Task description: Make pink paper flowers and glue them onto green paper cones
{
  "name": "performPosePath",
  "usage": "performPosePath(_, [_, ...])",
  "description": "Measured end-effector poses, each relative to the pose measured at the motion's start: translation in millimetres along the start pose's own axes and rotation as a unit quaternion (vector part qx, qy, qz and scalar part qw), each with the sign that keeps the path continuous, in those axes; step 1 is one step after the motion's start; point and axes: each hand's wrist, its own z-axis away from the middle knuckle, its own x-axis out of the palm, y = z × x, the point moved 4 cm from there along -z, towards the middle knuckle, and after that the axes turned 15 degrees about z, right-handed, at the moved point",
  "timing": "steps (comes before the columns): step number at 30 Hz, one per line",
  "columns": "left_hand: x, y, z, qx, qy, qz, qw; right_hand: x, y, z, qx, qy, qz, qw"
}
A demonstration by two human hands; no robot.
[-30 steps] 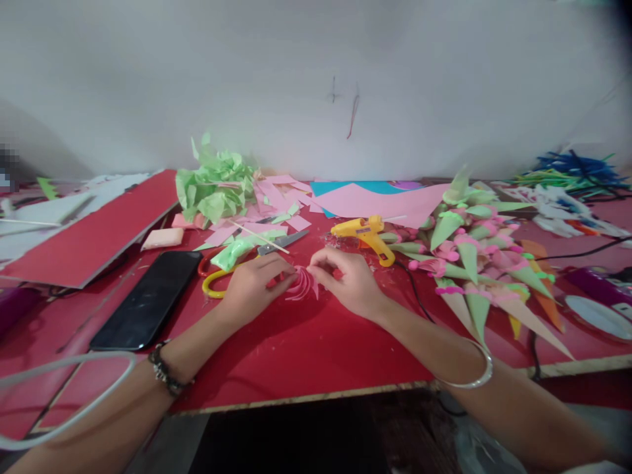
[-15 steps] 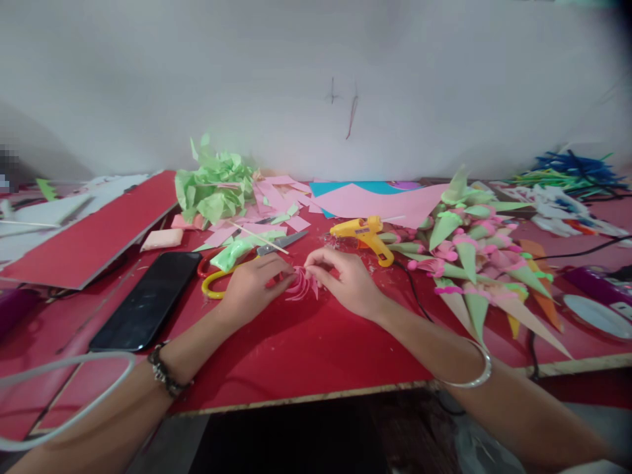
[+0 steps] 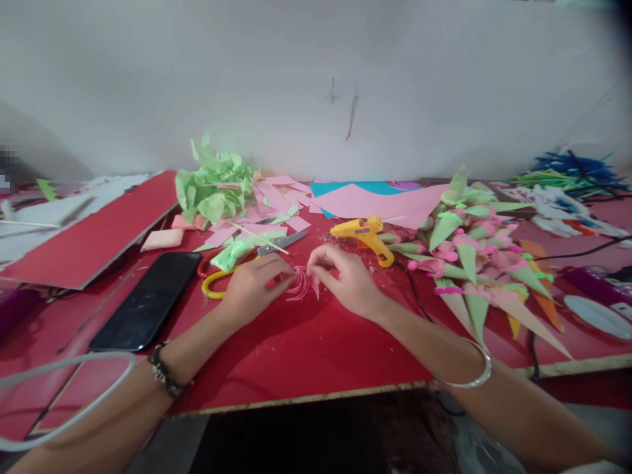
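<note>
Curled pink strips of a fringed piece [image 3: 298, 287], perhaps paper, hang between my hands above the red table. My left hand [image 3: 254, 289] is closed in a pinch on the left side of this fringe. Beside its right end, my right hand [image 3: 348, 280] holds thumb and forefinger pressed together; what lies between them is too small to make out. Behind my left hand lie yellow-handled scissors [image 3: 214, 286], partly covered by a green packet [image 3: 231, 253] and a thin stick [image 3: 261, 238]. A yellow glue gun [image 3: 363, 230] rests beyond my right hand.
A black phone [image 3: 148, 299] lies left of my left forearm. Crumpled green paper [image 3: 217, 187] and pink sheets [image 3: 380, 201] are at the back. Many paper cones with pink tips [image 3: 467, 257] are heaped at right. A dark cable [image 3: 419, 296] runs past my right forearm.
My right hand has shifted slightly right, and its fingertips sit a little farther from the left hand. More of the pink strips shows between them. My left hand is nearly still.
</note>
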Motion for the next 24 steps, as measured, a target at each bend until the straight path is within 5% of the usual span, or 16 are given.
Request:
performPosePath(8, [-0.5,2.1,-1.4,0.000,-0.002,0.012,1.000,-2.5,-4.1,1.5,0.002,-0.045,0.006,0.999])
performPosePath(14, [0.2,1.9,-1.1,-0.001,-0.002,0.010,1.000,-3.8,-3.3,-0.6,-0.024,0.021,0.046,0.998])
performPosePath(24, [3.7,5.1,-1.0,0.024,-0.015,0.000,1.000,-1.4,-7.3,0.0,-0.075,-0.015,0.056,0.995])
